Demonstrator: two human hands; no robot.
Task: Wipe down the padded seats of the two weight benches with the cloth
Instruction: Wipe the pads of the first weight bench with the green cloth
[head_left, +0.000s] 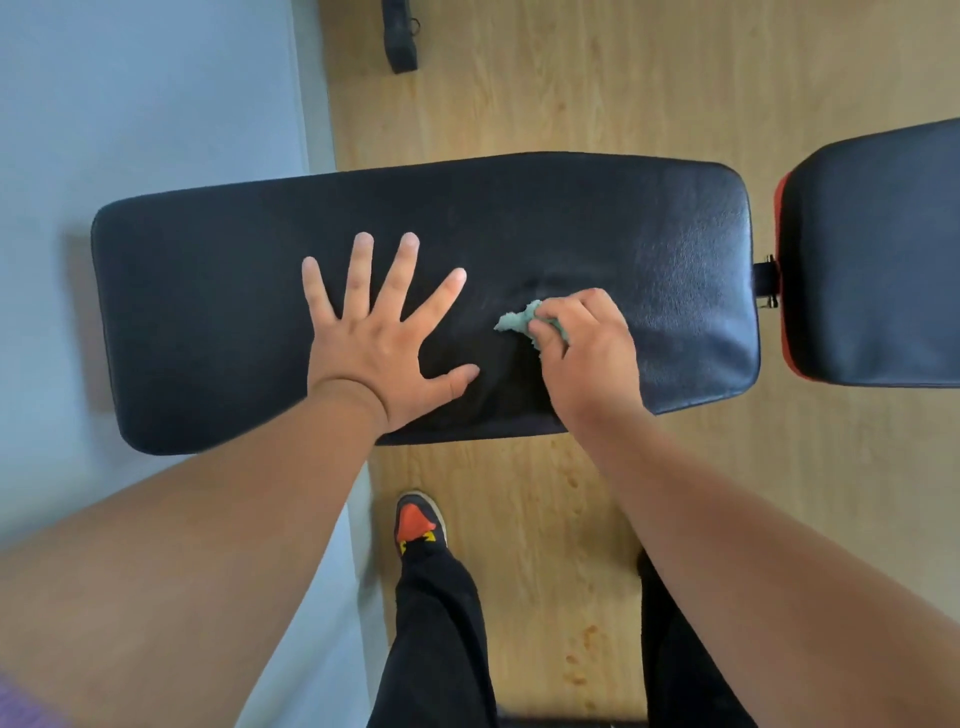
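Cloth (524, 323), a small teal wad, is sitting at centre frame on the pad (426, 291), bunched under the right hand (582, 348), whose fingers are curling round it and pinching it against the black surface. Only a tuft is poking out toward the left of the knuckles; the rest is hidden in the grip. It is looking soft and limp, light enough to crumple to nothing, so I judge it is best held as it is now, balled in the fingers with the palm bearing down, or it will be sliding out from under the hand.

Left hand (384, 338) is lying flat just left of the cloth, fingers spread wide and straight, pressing on the pad and holding nothing.

Pad is filling the middle of the frame from left to right; its grained vinyl skin is shining at the right end, so it is probably smooth and a little slick, with cushioning that gives under pressure. Second pad (878, 254), black with a red edge, is showing at the right edge, apart from the first.
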